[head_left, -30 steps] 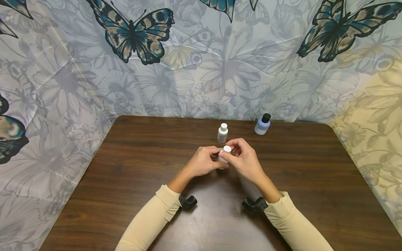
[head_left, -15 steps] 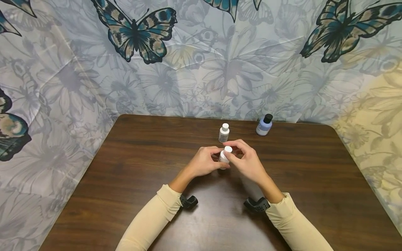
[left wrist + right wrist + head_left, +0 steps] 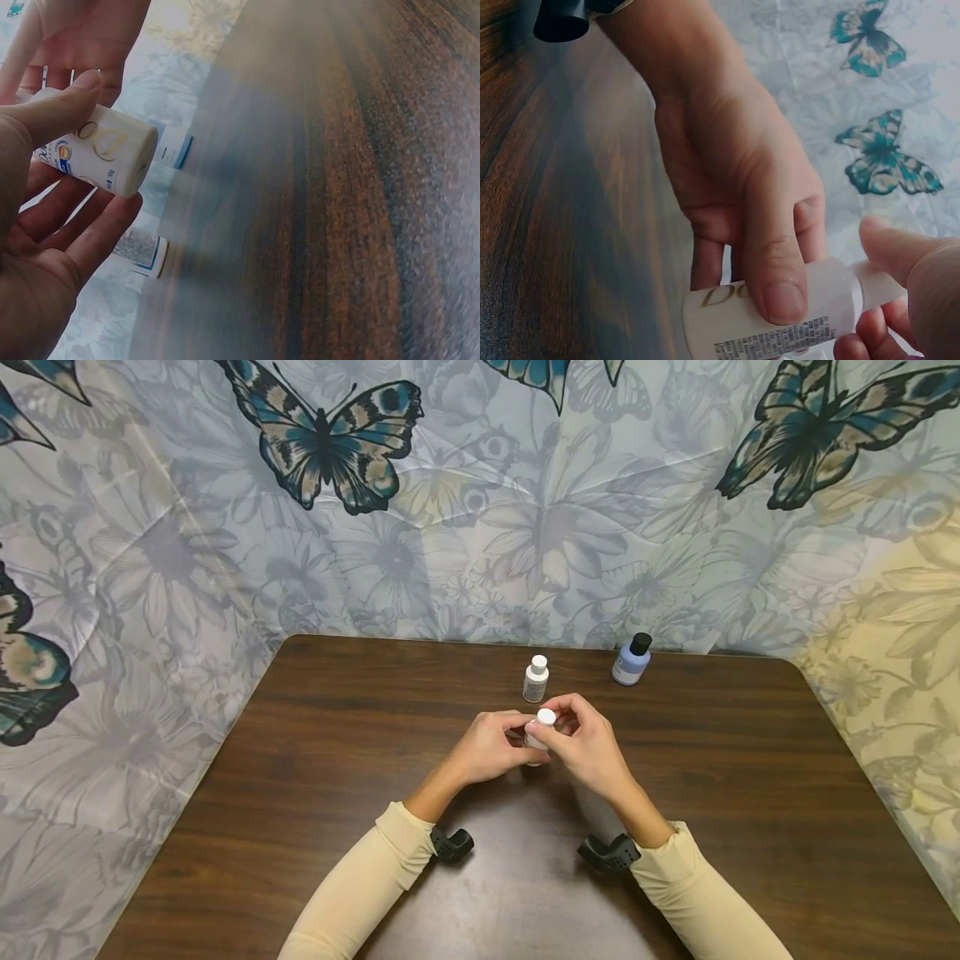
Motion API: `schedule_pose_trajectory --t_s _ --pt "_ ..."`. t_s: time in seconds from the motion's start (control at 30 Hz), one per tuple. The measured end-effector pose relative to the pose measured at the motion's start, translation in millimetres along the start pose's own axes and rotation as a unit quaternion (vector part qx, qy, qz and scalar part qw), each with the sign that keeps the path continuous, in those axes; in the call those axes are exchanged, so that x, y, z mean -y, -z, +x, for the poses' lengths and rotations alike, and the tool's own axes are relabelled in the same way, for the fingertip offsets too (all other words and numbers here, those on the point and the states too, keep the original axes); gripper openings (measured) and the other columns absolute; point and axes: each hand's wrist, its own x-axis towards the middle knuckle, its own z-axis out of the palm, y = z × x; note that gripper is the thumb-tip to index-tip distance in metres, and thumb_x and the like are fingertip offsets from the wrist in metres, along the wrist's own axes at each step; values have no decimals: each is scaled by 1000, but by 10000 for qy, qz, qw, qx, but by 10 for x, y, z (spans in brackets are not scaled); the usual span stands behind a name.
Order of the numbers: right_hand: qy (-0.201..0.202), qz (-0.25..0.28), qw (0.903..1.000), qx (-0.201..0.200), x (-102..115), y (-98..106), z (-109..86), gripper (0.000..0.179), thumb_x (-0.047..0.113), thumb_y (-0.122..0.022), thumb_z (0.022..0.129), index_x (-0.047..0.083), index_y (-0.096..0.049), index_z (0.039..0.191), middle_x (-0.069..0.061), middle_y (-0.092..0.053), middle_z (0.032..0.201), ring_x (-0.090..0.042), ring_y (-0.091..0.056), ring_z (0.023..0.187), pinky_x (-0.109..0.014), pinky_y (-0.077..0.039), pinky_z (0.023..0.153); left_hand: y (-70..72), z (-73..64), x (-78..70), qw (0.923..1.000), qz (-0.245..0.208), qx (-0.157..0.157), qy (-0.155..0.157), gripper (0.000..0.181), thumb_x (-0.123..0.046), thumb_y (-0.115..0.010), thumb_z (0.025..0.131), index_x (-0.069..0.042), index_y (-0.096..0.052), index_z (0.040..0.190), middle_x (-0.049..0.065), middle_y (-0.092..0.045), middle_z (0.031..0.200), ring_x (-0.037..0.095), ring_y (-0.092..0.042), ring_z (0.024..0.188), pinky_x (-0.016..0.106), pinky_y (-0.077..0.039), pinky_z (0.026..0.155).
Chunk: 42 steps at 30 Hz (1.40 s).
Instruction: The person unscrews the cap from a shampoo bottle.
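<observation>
- While the left hand [image 3: 487, 747] grips the white bottle [image 3: 109, 154] around its body, mid-frame in the head view, the right hand [image 3: 588, 743] pinches its cap [image 3: 546, 717]; fingers on both curled in to fit.
- Likely step: working the cap; direction unclear.
- Next move probably calls for steady left grip, right twist.
- Second white bottle [image 3: 536, 680] above hands.

Says "Do" in big gold letters [image 3: 721, 295] on the nearer white bottle [image 3: 112, 154], then shows small dark print [image 3: 776, 341] too tiny to read, like the labels [image 3: 534, 691] on the farther white bottle [image 3: 536, 674] and the blue bottle [image 3: 631, 662], blurry from up here.
</observation>
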Motion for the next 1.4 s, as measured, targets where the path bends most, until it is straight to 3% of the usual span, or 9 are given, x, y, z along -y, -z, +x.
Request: schedule_pose_trajectory --t_s 0.3,0.43,0.57,0.73,0.87,1.2,1.4 --pt "539 -119 9982 221 -33 16 -9 28 16 -73 95 8 -71 122 -6 -70 116 -18 -64 92 -20 -53 80 7 3 15 9999 122 -28 -14 42 -29 -89 80 -20 -75 119 -3 -76 101 4 -72 89 19 -60 77" --pt "471 -75 9986 211 -27 12 -13 32 15 -74 94 10 -69 126 -7 -69 115 -16 -63 94 -19 -52 80 4 -1 20 9999 96 -41 -25 43 -29 -89 80 -19 -75 120 -2 -77 101 7 -73 90 20 -60 78" --pt "141 30 9998 101 -10 4 -15 40 19 -78 91 10 -64 128 -10 -67 109 -13 -61 84 -20 -51 72 4 -7 18 10000 -9 -76 -20 43 -26 -89 80 -18 -75 120 0 -77 103 12 -74 92 19 -60 79" --pt "-80 79 9999 -105 15 -12 -9 37 23 -81 88 8 -63 117 -12 -65 96 -13 -56 73 -19 -47 63 7 -10 11 9999 -50 -107 15 44 -26 -89 79 -18 -75 121 0 -77 105 12 -75 92 17 -59 79" --pt "7 39 9999 -157 22 -19 -14 33 21 -81 88 7 -64 112 -11 -64 92 -11 -55 71 -19 -46 61 16 -10 -1 9999 -42 -105 26 46 -27 -89 79 -18 -75 122 0 -77 106 11 -75 92 18 -59 78" --pt "620 49 9981 -13 -16 -24 -28 27 8 -73 93 9 -70 120 -8 -67 110 -12 -62 89 -18 -52 76 16 -9 -7 9999 96 -126 7 45 -27 -89 79 -17 -75 120 0 -77 102 8 -72 90 25 -62 80" --pt "281 -115 9991 -311 -8 -48 -35 34 18 -81 88 7 -68 118 -7 -66 106 -15 -59 83 -17 -49 72 13 -17 9 9999 83 -111 13 44 -27 -89 80 -18 -75 121 0 -77 103 7 -72 90 20 -60 79"
